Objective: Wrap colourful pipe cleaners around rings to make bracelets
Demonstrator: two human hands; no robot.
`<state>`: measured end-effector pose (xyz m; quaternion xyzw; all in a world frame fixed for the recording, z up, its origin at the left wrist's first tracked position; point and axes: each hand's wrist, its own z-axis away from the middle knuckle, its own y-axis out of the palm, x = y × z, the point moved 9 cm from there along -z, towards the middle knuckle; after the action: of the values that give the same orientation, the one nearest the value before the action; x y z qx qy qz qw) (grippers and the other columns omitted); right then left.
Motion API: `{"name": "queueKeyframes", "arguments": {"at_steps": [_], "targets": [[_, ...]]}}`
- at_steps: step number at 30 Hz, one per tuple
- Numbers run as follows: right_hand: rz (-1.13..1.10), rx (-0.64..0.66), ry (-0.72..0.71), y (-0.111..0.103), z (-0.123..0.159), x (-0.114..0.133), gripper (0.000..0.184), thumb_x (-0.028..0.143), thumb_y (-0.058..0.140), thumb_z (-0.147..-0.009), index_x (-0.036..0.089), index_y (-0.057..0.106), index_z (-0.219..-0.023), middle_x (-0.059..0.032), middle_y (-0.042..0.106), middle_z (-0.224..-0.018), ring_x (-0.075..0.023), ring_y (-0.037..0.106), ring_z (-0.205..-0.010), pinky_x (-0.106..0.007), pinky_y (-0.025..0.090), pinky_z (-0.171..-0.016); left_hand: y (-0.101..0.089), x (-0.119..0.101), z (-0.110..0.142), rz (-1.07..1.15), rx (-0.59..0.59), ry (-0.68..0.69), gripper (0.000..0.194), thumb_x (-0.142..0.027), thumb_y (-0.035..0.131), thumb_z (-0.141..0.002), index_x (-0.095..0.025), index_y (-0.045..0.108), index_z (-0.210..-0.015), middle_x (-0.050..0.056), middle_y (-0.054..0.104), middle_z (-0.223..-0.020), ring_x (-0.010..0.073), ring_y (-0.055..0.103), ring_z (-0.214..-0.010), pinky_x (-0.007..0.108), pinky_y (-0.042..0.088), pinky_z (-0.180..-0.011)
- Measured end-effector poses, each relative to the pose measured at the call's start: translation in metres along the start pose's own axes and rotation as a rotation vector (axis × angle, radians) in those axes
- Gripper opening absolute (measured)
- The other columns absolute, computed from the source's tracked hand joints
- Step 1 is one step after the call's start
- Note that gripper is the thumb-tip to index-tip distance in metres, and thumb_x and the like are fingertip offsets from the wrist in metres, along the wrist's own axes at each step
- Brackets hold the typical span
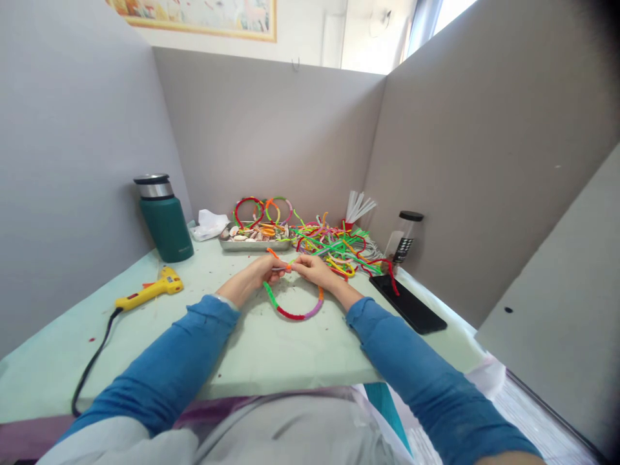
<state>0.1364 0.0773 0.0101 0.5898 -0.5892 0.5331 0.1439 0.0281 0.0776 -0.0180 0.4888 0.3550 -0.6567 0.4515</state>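
Note:
Over the middle of the table, both my hands meet at the far side of a ring wrapped in coloured pipe cleaners (292,316). Green, red, purple and orange sections show on its near curve. My left hand (256,276) is closed on the ring. An orange pipe cleaner (272,252) sticks up beyond its fingers. Close beside it, my right hand (314,270) pinches at the orange pipe cleaner where it meets the ring. The fingers hide part of the ring there, and the exact grip is too small to make out.
A metal tray (254,246) of shells stands behind my hands, with finished rings (248,213) on it. Right of it lies a pipe cleaner heap (339,242). A phone (411,307), a jar (405,236), a green bottle (167,226) and a corded yellow glue gun (150,292) flank the work.

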Motion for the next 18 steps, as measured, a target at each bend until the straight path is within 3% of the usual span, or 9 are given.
{"name": "queueKeyframes", "arguments": {"at_steps": [8, 13, 18], "targets": [[0.007, 0.019, 0.007, 0.001, 0.001, 0.0, 0.035, 0.048, 0.054, -0.076, 0.013, 0.059, -0.074, 0.0045, 0.044, -0.053, -0.0076, 0.034, -0.05, -0.021, 0.026, -0.048, 0.001, 0.003, -0.002, 0.013, 0.012, -0.023, 0.012, -0.021, 0.059, -0.065, -0.011, 0.056, -0.062, -0.001, 0.045, -0.046, 0.0042, 0.032, -0.033, 0.018, 0.019, -0.033], [0.016, 0.0, 0.017, -0.001, 0.0, -0.001, 0.037, 0.049, 0.054, -0.076, 0.013, 0.059, -0.073, 0.0042, 0.044, -0.052, -0.0077, 0.035, -0.051, -0.021, 0.027, -0.048, -0.005, 0.0, -0.004, -0.09, -0.093, 0.017, 0.023, -0.032, 0.066, -0.066, -0.01, 0.06, -0.065, -0.001, 0.047, -0.047, 0.0042, 0.034, -0.033, 0.02, 0.019, -0.033], [0.025, -0.055, 0.052, -0.005, -0.002, -0.008, 0.035, 0.048, 0.054, -0.075, 0.014, 0.055, -0.069, 0.0044, 0.044, -0.052, -0.0075, 0.035, -0.049, -0.021, 0.027, -0.047, -0.012, -0.014, 0.0, -0.26, -0.229, 0.182, 0.032, -0.041, 0.066, -0.068, -0.01, 0.06, -0.067, 0.0, 0.053, -0.05, 0.0041, 0.036, -0.032, 0.021, 0.022, -0.034]]}}
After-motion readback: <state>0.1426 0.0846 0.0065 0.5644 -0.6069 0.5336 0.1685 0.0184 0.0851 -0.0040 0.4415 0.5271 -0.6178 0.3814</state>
